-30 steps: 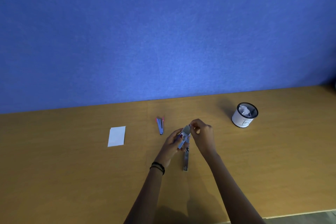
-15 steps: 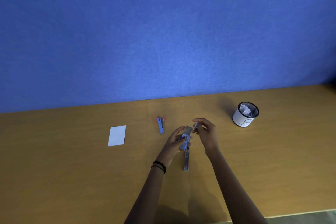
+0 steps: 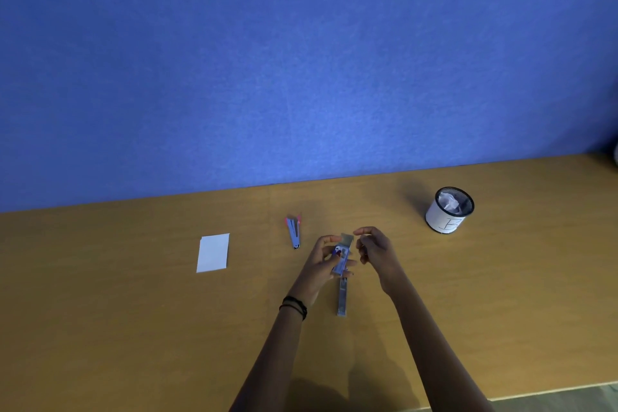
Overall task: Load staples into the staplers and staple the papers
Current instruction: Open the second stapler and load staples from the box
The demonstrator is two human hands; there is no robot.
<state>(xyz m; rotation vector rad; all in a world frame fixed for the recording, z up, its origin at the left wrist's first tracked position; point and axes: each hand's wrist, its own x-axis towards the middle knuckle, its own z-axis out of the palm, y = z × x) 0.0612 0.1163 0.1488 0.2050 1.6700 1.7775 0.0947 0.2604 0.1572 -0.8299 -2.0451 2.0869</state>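
On the left of the tabletop (image 3: 133, 311) lies a white paper (image 3: 213, 252), flat and untouched. Right of it, well apart, rests a pink-tipped stapler (image 3: 294, 231). Next comes the left hand (image 3: 319, 266), its fingers curled round a small blue box (image 3: 341, 259) held just above the tabletop, a grey flap standing up at its far end; I take it for the staple pack. Just below it lies a long grey stapler (image 3: 342, 298). The right hand (image 3: 376, 249) hovers just beside the flap, fingers curled. Whether they pinch a staple strip I cannot tell. Far right stands a white cup (image 3: 449, 212) of crumpled paper. Loading looks to be the step in hand. The next move calls for a fine pinch on a strip, then lining it up with the grey stapler's channel.
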